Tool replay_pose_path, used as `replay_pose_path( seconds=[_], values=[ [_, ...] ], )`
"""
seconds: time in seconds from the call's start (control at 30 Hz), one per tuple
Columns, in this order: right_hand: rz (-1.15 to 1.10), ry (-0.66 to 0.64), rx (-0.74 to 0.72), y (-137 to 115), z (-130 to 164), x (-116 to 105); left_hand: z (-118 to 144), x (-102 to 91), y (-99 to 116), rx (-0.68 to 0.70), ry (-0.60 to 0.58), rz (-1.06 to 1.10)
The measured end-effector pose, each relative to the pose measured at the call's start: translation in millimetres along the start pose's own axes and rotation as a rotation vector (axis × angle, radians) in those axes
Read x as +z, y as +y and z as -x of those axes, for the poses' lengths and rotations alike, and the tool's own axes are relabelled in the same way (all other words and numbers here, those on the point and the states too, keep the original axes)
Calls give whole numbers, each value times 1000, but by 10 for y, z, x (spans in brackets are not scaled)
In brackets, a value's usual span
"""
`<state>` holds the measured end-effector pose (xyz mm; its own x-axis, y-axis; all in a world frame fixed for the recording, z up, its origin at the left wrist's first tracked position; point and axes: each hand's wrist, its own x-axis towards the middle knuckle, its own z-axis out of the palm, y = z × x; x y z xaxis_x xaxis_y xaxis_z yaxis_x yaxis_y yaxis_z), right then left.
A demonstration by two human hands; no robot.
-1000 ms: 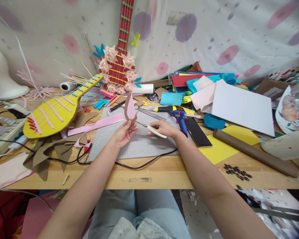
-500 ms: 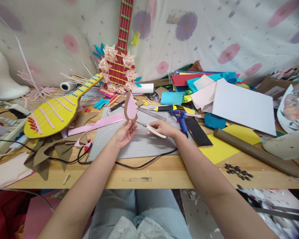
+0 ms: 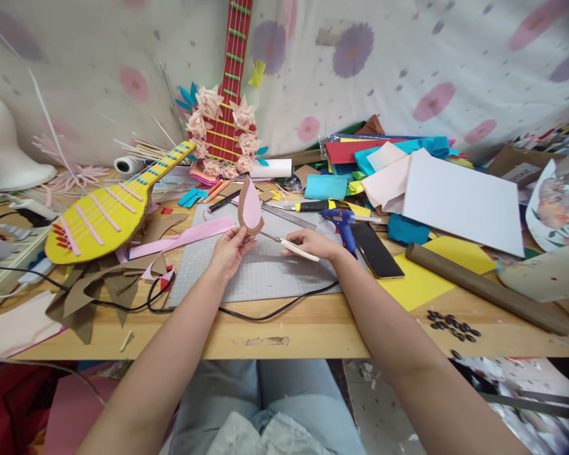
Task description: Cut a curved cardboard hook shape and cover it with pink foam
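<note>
My left hand (image 3: 229,248) pinches the lower end of a leaf-shaped cardboard piece (image 3: 250,207) with a pink face, held upright over the grey cutting mat (image 3: 260,278). My right hand (image 3: 313,242) grips cream-handled scissors (image 3: 291,247). Their blades point left and meet the bottom edge of the cardboard piece. Both hands hover just above the mat's far half.
A blue glue gun (image 3: 342,224), a phone (image 3: 375,250) and a metal ruler (image 3: 288,217) lie right of my hands. A yellow cardboard guitar (image 3: 105,212) and brown scraps (image 3: 90,287) sit left. A black cable (image 3: 260,313) crosses the mat's near edge. Coloured sheets (image 3: 459,202) and a brown tube (image 3: 486,288) fill the right.
The cardboard piece has turned slightly and shifted a little up and right in my left hand. The scissors have followed its lower edge. Nothing else has moved.
</note>
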<state>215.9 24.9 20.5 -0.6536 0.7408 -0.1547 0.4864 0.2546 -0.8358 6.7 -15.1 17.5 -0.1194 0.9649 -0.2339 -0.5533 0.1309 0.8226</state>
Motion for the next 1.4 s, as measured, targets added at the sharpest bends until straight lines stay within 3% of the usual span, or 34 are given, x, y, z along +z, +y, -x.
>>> replay_pose_path(
  seconds=[0.33,1.4],
  values=[
    [0,-37,4,-19,17,-52,20,43,-48,-33,26,66],
    [47,42,10,-24,-22,20,22,59,-72,-115,36,214]
  ],
)
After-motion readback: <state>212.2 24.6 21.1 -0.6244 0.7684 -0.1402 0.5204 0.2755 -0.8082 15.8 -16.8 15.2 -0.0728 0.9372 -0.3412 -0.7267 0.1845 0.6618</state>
